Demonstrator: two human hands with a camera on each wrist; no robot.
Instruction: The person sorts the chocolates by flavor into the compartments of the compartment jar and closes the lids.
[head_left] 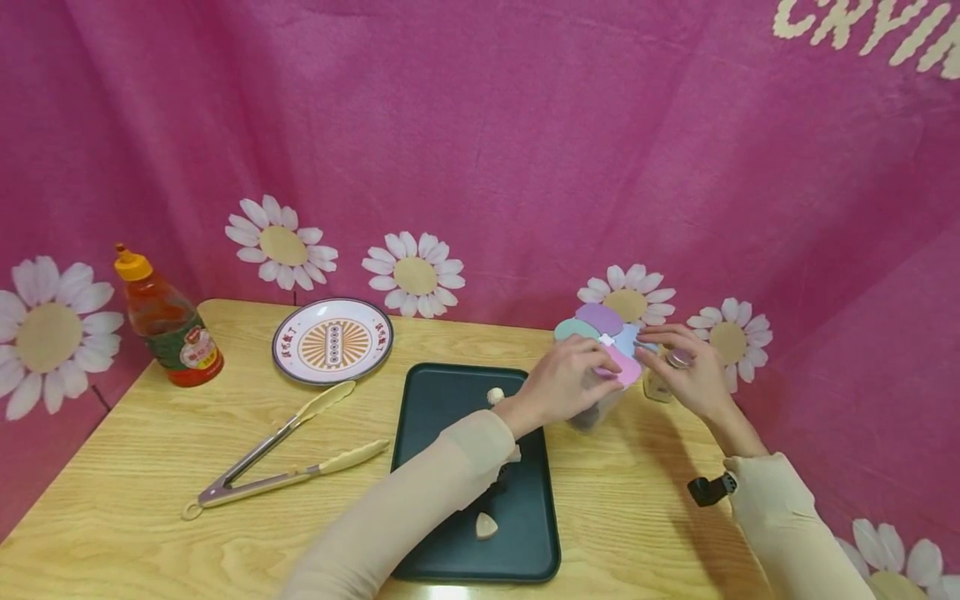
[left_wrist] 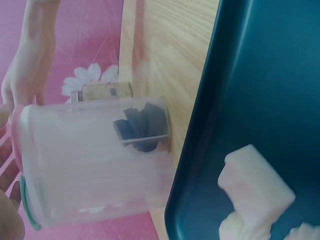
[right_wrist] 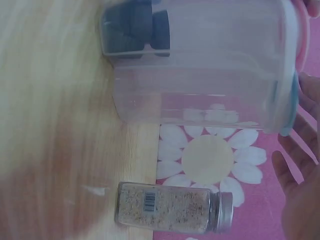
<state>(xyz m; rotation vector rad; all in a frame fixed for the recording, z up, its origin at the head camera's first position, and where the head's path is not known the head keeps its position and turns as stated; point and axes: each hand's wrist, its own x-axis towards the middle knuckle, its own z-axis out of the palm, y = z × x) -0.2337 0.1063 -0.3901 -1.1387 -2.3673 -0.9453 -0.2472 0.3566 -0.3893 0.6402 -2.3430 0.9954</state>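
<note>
A tall clear plastic storage canister [left_wrist: 95, 165] with a lid of coloured petals [head_left: 600, 318] stands right of the tray, by the table's back edge. Inside, dark pieces [left_wrist: 145, 125] sit at the bottom of one compartment. My left hand [head_left: 566, 379] grips the lid's near side, fingers on the pink petal and thumb below them. My right hand [head_left: 686, 367] reaches in from the right, loosely extended fingers touching the lid's blue petal. Just beneath that hand stands a glass seasoning jar [right_wrist: 165, 207] with a metal cap.
My left forearm crosses a dark green tray [head_left: 525, 550] bearing pale pieces [head_left: 486, 525], including a blocky one [left_wrist: 255, 182]. Open tongs [head_left: 262, 454] lie left of it. Behind are a patterned plate [head_left: 330, 342] and a red sauce bottle [head_left: 176, 325]. A pink curtain [head_left: 480, 150] hangs beyond the table.
</note>
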